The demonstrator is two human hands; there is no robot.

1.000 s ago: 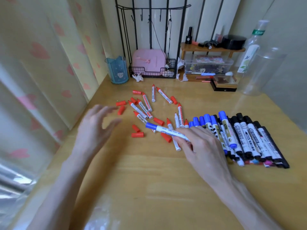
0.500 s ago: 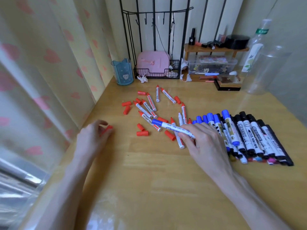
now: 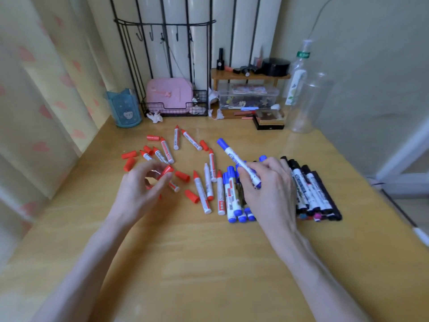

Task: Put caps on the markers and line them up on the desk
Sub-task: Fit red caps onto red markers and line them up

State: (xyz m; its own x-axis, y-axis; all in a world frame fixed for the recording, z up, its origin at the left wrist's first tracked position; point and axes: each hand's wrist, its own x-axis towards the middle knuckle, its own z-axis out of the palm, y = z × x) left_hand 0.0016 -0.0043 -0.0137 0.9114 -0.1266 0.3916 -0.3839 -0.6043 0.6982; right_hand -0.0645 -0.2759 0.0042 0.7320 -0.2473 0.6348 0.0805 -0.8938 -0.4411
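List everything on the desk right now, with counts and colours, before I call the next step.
desk: one, yellow wood, fills the view
red markers: about ten, uncapped, scattered mid-desk
loose caps: several, red, among the red markers
blue markers: a row, capped, count unclear, centre right
black markers: a row, capped, right of the blue ones
pen cup: one, blue, back left
wire basket: one, black, back centre, holding a pink case
shelf: one, wooden, back right, over a clear box
bottles: two, clear, far back right
left hand: pinches one red cap
right hand: holds one blue marker, capped, above the blue row
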